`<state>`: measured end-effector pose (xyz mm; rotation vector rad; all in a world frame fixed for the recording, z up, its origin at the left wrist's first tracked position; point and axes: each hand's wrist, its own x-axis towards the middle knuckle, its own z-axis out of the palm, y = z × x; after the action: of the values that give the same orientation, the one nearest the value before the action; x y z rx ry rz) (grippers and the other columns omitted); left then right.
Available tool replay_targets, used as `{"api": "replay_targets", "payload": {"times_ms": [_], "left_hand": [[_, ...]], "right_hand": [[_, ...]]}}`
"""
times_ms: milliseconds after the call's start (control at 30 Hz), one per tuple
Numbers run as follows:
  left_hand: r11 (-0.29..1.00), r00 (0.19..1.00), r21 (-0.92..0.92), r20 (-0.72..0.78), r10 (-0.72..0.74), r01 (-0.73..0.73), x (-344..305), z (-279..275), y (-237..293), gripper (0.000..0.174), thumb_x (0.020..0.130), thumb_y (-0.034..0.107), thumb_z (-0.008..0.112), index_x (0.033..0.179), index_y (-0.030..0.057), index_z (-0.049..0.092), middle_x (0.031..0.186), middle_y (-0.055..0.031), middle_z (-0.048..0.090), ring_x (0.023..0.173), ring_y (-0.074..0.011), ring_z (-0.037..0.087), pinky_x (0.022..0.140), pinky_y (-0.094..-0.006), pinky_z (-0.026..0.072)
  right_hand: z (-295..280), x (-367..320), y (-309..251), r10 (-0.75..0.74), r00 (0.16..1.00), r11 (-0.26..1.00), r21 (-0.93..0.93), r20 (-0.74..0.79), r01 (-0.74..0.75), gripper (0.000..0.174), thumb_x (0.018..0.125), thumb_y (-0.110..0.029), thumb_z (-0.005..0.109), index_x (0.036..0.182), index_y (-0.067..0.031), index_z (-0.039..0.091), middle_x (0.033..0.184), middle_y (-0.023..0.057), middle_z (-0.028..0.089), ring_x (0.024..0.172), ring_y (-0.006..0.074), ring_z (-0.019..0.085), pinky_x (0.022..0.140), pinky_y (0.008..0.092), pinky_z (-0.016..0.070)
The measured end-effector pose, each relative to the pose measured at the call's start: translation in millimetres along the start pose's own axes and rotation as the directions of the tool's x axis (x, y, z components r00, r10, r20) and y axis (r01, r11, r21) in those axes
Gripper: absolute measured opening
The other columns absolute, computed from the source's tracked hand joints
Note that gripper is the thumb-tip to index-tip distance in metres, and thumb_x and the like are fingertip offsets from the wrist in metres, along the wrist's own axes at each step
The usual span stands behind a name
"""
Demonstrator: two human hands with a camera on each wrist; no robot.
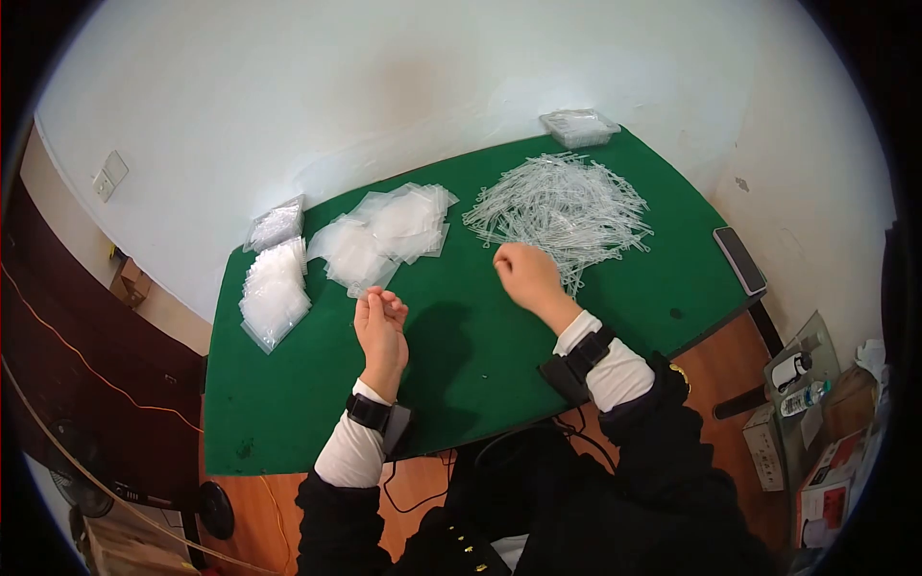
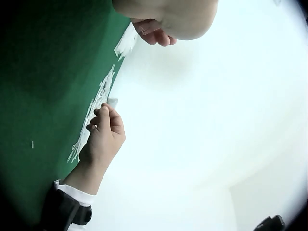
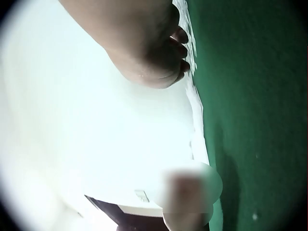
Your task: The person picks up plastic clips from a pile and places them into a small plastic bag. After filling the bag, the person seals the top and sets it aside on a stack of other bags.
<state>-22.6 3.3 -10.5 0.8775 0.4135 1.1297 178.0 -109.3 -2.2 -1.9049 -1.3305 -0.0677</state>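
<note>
My left hand is raised at the near edge of a pile of clear plastic bags, its thumb and fingertips close together and overlapping a bag's corner in the head view. Whether it pinches a bag, I cannot tell. At the near left edge of a heap of thin clear plastic sticks with looped ends, my right hand has its fingers curled in. Seen from the left wrist, the right hand brings thumb and forefinger together, and nothing held shows between them.
More clear bags lie in a fanned stack at the left, with a filled bag behind. A clear plastic box stands at the back by the wall. A phone lies at the right edge of the green table.
</note>
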Motion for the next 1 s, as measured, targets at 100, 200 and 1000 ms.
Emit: {"api": "replay_targets", "payload": {"times_ms": [100, 200, 1000], "left_hand": [[0.999, 0.999, -0.012, 0.010, -0.040, 0.040, 0.1, 1.5, -0.3, 0.013, 0.093, 0.018, 0.040, 0.092, 0.0064, 0.046, 0.074, -0.0011, 0.048, 0.062, -0.0101, 0.043, 0.060, -0.0247, 0.0398], [0.996, 0.995, 0.001, 0.045, -0.092, 0.092, -2.4, 2.7, -0.6, 0.012, 0.092, 0.017, 0.040, 0.092, 0.0070, 0.046, 0.071, 0.0007, 0.045, 0.058, -0.0076, 0.039, 0.054, -0.0219, 0.0350], [0.966, 0.967, 0.177, 0.136, -0.215, 0.190, -8.0, 9.6, -2.9, 0.017, 0.093, 0.019, 0.040, 0.091, 0.0045, 0.048, 0.068, 0.0005, 0.042, 0.056, -0.0080, 0.035, 0.051, -0.0215, 0.0324]], "right_hand": [[-7.1, 3.8, 17.5, 0.035, 0.985, 0.984, -0.166, -0.168, -0.063, 0.008, 0.073, -0.014, 0.055, 0.072, -0.0082, 0.061, 0.076, 0.0066, 0.059, 0.076, 0.0271, 0.056, 0.065, 0.0389, 0.0428], [-7.3, 2.3, 26.5, 0.085, 0.986, 0.848, -0.509, -0.143, -0.147, 0.008, 0.073, -0.015, 0.055, 0.071, -0.0112, 0.061, 0.079, 0.0058, 0.058, 0.085, 0.0253, 0.053, 0.073, 0.0408, 0.0378], [-4.8, 5.8, 1.3, -0.292, 0.929, 0.950, 0.041, -0.226, 0.308, 0.004, 0.070, -0.008, 0.058, 0.068, -0.0058, 0.055, 0.074, 0.0062, 0.052, 0.072, 0.0215, 0.050, 0.064, 0.0345, 0.0391]]}}
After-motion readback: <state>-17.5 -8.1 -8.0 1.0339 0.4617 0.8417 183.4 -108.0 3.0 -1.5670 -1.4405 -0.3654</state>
